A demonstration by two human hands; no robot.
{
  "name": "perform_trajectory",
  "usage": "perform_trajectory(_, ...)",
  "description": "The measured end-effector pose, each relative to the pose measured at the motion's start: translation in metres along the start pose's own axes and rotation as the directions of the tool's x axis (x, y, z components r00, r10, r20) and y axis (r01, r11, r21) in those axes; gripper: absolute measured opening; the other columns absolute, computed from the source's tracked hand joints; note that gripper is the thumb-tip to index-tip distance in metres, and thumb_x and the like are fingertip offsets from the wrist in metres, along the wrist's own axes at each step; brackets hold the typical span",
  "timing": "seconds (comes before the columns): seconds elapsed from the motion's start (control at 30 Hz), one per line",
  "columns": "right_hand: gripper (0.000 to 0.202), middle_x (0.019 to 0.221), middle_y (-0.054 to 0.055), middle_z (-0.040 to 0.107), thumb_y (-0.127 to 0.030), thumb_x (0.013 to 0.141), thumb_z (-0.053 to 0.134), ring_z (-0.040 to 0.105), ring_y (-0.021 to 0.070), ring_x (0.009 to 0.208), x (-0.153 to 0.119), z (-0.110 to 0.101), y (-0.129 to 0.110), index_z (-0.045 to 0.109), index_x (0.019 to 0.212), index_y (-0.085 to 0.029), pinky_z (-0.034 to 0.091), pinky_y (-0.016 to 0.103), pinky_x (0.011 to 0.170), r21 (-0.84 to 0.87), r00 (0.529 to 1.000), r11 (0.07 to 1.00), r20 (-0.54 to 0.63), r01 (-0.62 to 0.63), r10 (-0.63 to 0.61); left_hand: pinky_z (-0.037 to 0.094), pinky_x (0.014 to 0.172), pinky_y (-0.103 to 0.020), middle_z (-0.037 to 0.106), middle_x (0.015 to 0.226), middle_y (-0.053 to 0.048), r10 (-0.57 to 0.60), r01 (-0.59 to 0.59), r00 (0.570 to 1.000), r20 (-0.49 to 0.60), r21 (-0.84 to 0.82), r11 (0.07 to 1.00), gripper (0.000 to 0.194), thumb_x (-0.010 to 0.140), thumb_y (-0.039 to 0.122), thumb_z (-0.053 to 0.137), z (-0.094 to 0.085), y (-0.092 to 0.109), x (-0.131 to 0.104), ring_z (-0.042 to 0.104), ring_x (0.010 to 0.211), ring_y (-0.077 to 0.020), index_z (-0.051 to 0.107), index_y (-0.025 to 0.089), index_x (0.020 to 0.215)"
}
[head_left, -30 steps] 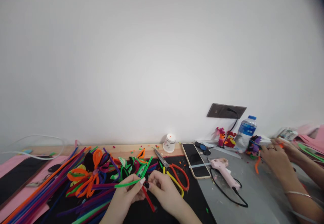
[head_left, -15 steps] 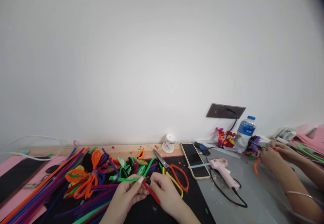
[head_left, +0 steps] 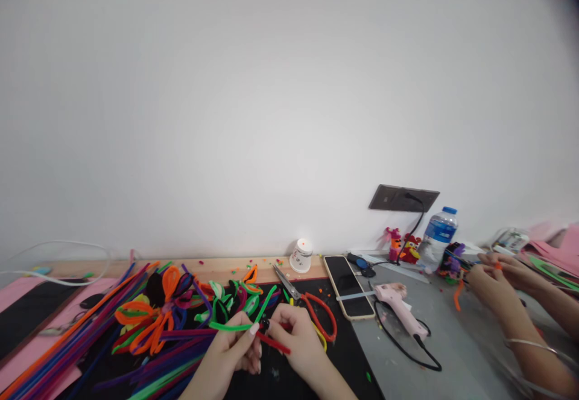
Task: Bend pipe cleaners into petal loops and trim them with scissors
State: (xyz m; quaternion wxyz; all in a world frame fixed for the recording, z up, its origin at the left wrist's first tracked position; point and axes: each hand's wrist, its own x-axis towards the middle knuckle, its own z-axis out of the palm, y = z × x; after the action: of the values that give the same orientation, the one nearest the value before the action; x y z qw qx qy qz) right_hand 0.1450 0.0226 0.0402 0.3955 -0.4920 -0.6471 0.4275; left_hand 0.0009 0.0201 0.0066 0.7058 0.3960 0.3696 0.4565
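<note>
Green pipe cleaner (head_left: 230,327): ends leftward, up-right; red piece (head_left: 275,344) slants down-right; hands (head_left: 230,347) pinch both.

The join between the green stem (head_left: 230,327) and the red stem (head_left: 274,343) is hidden at the fingers of the left hand (head_left: 231,350) and right hand (head_left: 301,342); the latter covers part of a yellow loop (head_left: 322,341); both forearms run off the bottom edge, as does the bundle of fuzzy stems (head_left: 84,342); the writing on the white cup (head_left: 301,257) is too small to read; another person's arms (head_left: 527,321) leave at the right, their fingers' orange piece blurred.
</note>
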Motion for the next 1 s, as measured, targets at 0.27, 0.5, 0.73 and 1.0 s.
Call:
perform_trajectory(0.27, 0.022, 0.045, -0.007, 0.038, -0.025, 0.070, 0.057, 0.032, 0.0061, 0.042, 0.003, 0.000, -0.001, 0.043, 0.056, -0.016, 0.024, 0.019, 0.043, 0.138, 0.998, 0.989, -0.023, -0.060, 0.064, 0.038, 0.041, -0.017, 0.050, 0.046, 0.007, 0.044, -0.043, 0.998, 0.043, -0.037, 0.998, 0.036, 0.068, 0.045, 0.065, -0.001, 0.004, -0.001, 0.048, 0.037, -0.0067, 0.043, 0.018, 0.059)
perform_trajectory(0.5, 0.025, 0.073, -0.002, 0.051, -0.008, 0.062, 0.055, 0.042, 0.0079, 0.052, 0.006, 0.002, -0.001, 0.055, 0.085, -0.018, 0.032, 0.019, 0.048, 0.120, 0.988, 0.993, -0.157, 0.014, 0.005, 0.038, 0.038, -0.015, 0.057, 0.049, 0.003, 0.040, -0.049, 0.985, -0.171, -0.053, 0.997, 0.039, 0.057, 0.047, 0.072, -0.001, 0.010, 0.000, 0.050, 0.041, -0.0077, 0.048, 0.017, 0.058)
perform_trajectory(0.73, 0.008, 0.056, -0.004, 0.047, -0.013, 0.069, 0.053, 0.042, 0.0089, 0.053, 0.003, 0.001, 0.002, 0.054, 0.062, -0.015, 0.033, 0.020, 0.051, 0.001, 0.998, 1.000, -0.057, -0.024, 0.024, 0.044, 0.042, -0.018, 0.060, 0.053, 0.003, 0.032, -0.049, 0.980, -0.198, -0.078, 0.996, 0.037, 0.055, 0.043, 0.074, 0.003, 0.012, -0.002, 0.057, 0.048, -0.0115, 0.056, 0.018, 0.076)
perform_trajectory(1.0, 0.013, 0.051, -0.007, 0.037, -0.016, 0.072, 0.053, 0.032, 0.0074, 0.049, 0.002, 0.001, 0.008, 0.050, 0.059, -0.015, 0.024, 0.020, 0.047, -0.068, 1.000, 0.998, 0.011, -0.002, 0.002, 0.048, 0.055, -0.023, 0.067, 0.063, -0.001, -0.066, 0.028, 0.983, -0.174, -0.215, 0.976, 0.041, 0.053, 0.037, 0.078, 0.003, 0.020, -0.006, 0.061, 0.060, -0.0143, 0.063, 0.017, 0.086)
